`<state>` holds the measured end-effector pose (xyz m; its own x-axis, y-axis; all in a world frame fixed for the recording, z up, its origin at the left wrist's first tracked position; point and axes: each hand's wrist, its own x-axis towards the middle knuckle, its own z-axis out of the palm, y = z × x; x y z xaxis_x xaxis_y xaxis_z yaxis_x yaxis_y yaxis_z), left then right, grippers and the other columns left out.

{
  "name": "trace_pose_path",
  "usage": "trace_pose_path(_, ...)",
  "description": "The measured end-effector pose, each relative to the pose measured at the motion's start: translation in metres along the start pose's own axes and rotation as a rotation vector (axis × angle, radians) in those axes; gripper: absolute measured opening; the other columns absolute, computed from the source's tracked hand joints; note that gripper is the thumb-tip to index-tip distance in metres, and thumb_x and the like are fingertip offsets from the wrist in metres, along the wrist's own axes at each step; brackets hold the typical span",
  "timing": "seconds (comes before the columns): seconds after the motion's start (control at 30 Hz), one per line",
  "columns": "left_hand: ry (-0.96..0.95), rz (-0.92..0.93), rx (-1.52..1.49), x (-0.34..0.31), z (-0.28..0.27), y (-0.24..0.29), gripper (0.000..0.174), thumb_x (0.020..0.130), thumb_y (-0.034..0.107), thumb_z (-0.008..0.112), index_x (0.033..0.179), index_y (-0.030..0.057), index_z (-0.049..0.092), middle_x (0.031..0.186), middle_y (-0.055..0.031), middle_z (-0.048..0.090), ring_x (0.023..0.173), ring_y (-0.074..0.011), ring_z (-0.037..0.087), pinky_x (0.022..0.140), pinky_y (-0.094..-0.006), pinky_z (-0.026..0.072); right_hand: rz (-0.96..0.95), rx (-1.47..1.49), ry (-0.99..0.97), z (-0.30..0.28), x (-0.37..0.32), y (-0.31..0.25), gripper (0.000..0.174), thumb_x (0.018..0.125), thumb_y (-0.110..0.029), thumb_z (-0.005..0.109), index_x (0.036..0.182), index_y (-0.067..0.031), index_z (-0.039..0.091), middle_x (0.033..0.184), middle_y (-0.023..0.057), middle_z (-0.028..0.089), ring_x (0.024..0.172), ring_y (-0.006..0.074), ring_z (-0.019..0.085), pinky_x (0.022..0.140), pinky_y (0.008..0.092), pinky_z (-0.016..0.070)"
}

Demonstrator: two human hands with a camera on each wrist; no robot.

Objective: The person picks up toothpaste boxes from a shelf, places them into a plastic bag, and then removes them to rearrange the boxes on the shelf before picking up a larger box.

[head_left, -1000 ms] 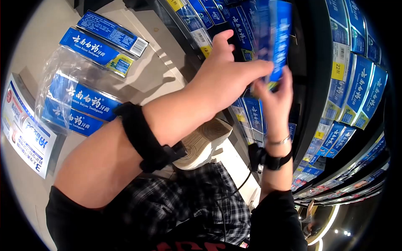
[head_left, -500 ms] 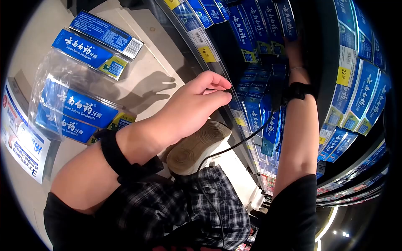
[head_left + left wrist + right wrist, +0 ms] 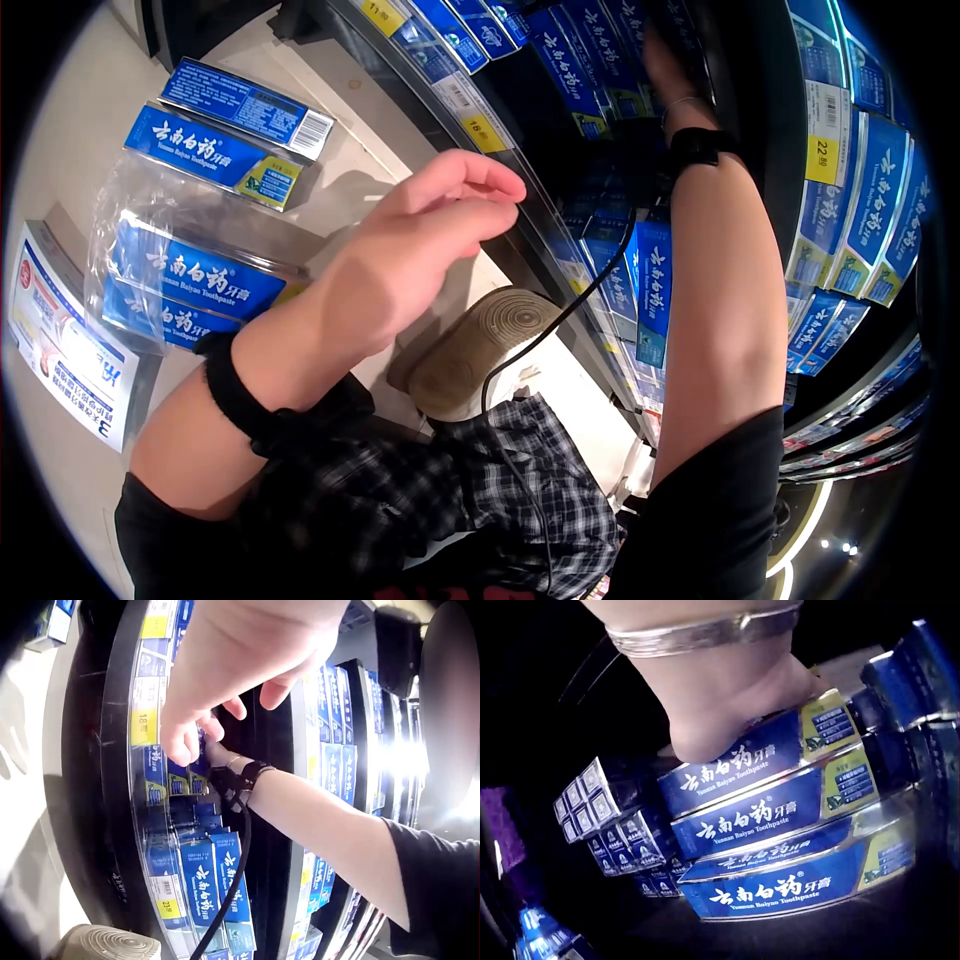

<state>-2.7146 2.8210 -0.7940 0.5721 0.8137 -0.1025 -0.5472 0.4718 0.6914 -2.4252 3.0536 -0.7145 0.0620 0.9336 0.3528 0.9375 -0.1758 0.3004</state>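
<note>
Toothpaste boxes (image 3: pixel 780 896) are blue with white lettering and yellow-green ends; a group lies in the dark shelf (image 3: pixel 116 750), long printed sides showing, edges slightly askew, corners apparently sound. The work looks part-way along: these are in the shelf, while four floor boxes (image 3: pixel 205 152) lie outside it; how many remain to be handled cannot be told. The right hand (image 3: pixel 720 705) touches the uppermost box of the group; its fingers are hidden, so whether they grip it I cannot tell. The left hand (image 3: pixel 400 245) hangs apart from it, near the shelf front, fingers loosely bent and empty. Farther out, clear wrap (image 3: pixel 115 195) covers part of the floor boxes, near a printed sheet (image 3: pixel 65 345). A shoe (image 3: pixel 480 350) is below the left hand.
</note>
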Motion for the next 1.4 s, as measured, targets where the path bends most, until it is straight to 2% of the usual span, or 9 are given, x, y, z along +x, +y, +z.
trace_pose_path(0.27,0.252,0.36,0.61,-0.047,-0.057,0.03,0.022,0.081,0.005,0.053,0.103,0.0044,0.054,0.105,-0.0083,0.057,0.104,-0.0181,0.052,0.09,-0.0282,0.0389,0.093,0.297,-0.003,-0.074,-0.077,-0.082,0.054,0.082,-0.04,0.049,0.127,-0.0116,0.041,0.121,0.0213,0.049,0.114,0.0349,0.045,0.097,0.0378,0.0333)
trace_pose_path(0.33,0.524,0.531,1.254,-0.059,-0.089,0.046,0.023,0.077,0.004,0.059,0.1,0.0063,0.055,0.097,-0.0072,0.059,0.086,-0.0218,0.059,0.08,-0.0289,0.0449,-0.343,0.561,0.202,-0.107,-0.138,-0.109,0.038,0.075,-0.03,0.059,0.1,-0.0016,0.059,0.101,0.0197,0.058,0.098,0.0349,0.053,0.085,0.0386,0.0419)
trace_pose_path(0.4,0.618,0.208,1.532,-0.077,-0.105,0.061,0.044,0.072,0.01,0.065,0.114,0.0127,0.053,0.117,-0.0116,0.051,0.108,-0.0316,0.048,0.09,-0.0367,0.0416,-0.41,0.731,-0.093,-0.12,-0.185,-0.14,0.021,0.081,-0.015,0.06,0.1,-0.0073,0.061,0.09,0.0082,0.064,0.083,0.0204,0.062,0.073,0.028,0.0477)
trace_pose_path(0.5,0.633,-0.063,1.967,-0.097,-0.104,0.064,0.069,0.066,0.018,0.071,0.129,0.0208,0.043,0.134,-0.0121,0.035,0.125,-0.0338,0.03,0.097,-0.0433,0.0356,-0.526,0.939,-0.474,-0.086,-0.232,-0.196,0.029,0.073,-0.025,0.063,0.09,-0.0013,0.061,0.086,0.0185,0.06,0.082,0.0321,0.058,0.073,0.0364,0.0467)
trace_pose_path(0.73,0.705,-0.315,1.845,-0.124,-0.099,0.044,0.056,0.069,0.036,0.071,0.121,0.0286,0.051,0.14,-0.0089,0.027,0.128,-0.0428,0.02,0.094,-0.0629,0.0286,-0.475,0.684,-0.386,-0.009,-0.268,-0.272,0.049,0.062,-0.018,0.074,0.105,-0.002,0.055,0.105,0.0165,0.055,0.097,0.0333,0.053,0.082,0.0379,0.0458)
trace_pose_path(0.87,0.705,-0.162,1.815,-0.137,-0.105,0.043,0.06,0.072,0.035,0.069,0.126,0.0295,0.045,0.14,-0.01,0.026,0.129,-0.042,0.02,0.093,-0.0611,0.0304,-0.426,0.956,-0.485,-0.022,-0.261,-0.243,0.057,0.058,-0.018,0.077,0.107,-0.0012,0.053,0.1,0.0181,0.057,0.093,0.0339,0.054,0.082,0.0371,0.0449)
trace_pose_path(1.03,0.773,0.426,1.653,-0.142,-0.095,0.054,0.051,0.077,0.014,0.063,0.124,0.01,0.044,0.127,-0.0171,0.041,0.115,-0.0352,0.042,0.095,-0.0378,0.0367,-0.355,0.776,-0.066,-0.093,-0.257,-0.143,0.051,0.06,-0.013,0.074,0.103,-0.0018,0.048,0.096,0.0179,0.052,0.083,0.0355,0.054,0.072,0.0396,0.0454)
trace_pose_path(1.2,0.676,0.45,1.549,-0.131,-0.078,0.049,0.044,0.077,0.009,0.06,0.119,0.0057,0.046,0.122,-0.017,0.044,0.112,-0.0337,0.045,0.094,-0.0369,0.0377,0.077,0.636,0.005,-0.111,-0.242,-0.068,0.05,0.059,-0.009,0.073,0.098,-0.0007,0.043,0.094,0.0185,0.052,0.084,0.0347,0.054,0.07,0.0386,0.0459)
trace_pose_path(1.4,0.605,0.42,1.598,-0.132,-0.064,0.042,0.035,0.078,0.01,0.06,0.112,0.004,0.05,0.121,-0.0162,0.045,0.109,-0.0341,0.047,0.091,-0.0371,0.0393,-0.105,0.421,0.205,-0.088,-0.232,-0.039,0.059,0.062,-0.017,0.075,0.111,0.0028,0.047,0.103,0.0189,0.051,0.094,0.0338,0.048,0.083,0.0382,0.0413)
